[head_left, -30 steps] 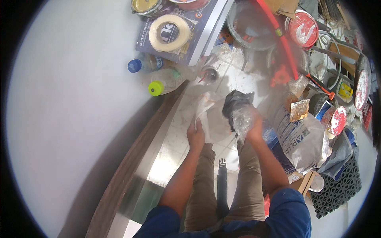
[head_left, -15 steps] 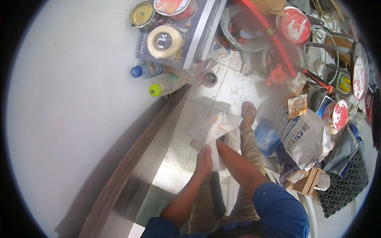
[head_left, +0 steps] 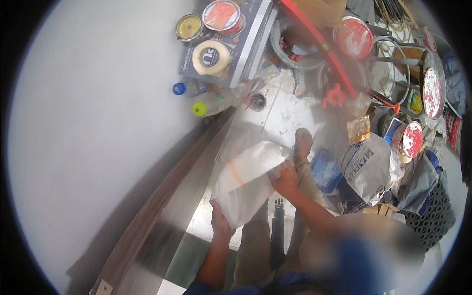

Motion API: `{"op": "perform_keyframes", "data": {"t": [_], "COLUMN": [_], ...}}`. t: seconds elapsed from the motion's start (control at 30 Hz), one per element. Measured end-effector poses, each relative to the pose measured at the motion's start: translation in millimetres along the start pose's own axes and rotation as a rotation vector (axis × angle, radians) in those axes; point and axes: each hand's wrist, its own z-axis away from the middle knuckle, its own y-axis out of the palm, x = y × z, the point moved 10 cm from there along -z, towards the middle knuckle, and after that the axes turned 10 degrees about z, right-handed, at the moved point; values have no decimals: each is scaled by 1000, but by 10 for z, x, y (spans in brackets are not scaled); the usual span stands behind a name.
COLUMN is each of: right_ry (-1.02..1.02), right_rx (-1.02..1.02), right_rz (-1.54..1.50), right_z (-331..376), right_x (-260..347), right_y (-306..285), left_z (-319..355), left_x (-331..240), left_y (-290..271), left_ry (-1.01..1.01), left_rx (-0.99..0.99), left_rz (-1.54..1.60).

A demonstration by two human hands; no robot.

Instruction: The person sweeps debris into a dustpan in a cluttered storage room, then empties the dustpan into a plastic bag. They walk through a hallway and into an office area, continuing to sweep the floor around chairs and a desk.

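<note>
Left hand [head_left: 220,220]: closed on the lower edge of the white woven sack [head_left: 248,179], fingers tucked underneath.
Right hand [head_left: 285,178]: pinching the sack's right edge, fingers curled on the fabric.
Sack: stretched flat between both hands, above the knees and the tiled floor [head_left: 290,110]; a second ago only a crumpled clear bag in the right hand, with a smaller scrap in the left.
Change: sack now opened out and hands drawn closer to the body; probably being spread or folded.
Beyond the hands: tape roll [head_left: 212,57], two bottles [head_left: 206,98], paint cans [head_left: 223,14].
Right of the right hand: printed grey bag [head_left: 371,164].
</note>
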Motion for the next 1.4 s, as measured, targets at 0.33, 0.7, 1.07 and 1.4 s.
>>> {"op": "perform_keyframes", "data": {"t": [0.33, 0.7, 1.07, 1.4], "right_ry": [665, 294, 159, 1171], "right_rx": [307, -3, 12, -203], "right_rz": [-936, -297, -309, -1270], "right_z": [246, 372, 630, 827], "right_x": [-266, -117, -235, -2589], "right_y": [790, 3, 34, 907], "left_z": [-28, 550, -1430, -631], "left_x": [28, -799, -301, 72], "left_y": [-240, 755, 1012, 118], "left_ry": [65, 1128, 494, -462], "left_rx": [-84, -150, 78, 83], "left_rz": [-44, -1549, -1719, -187]}}
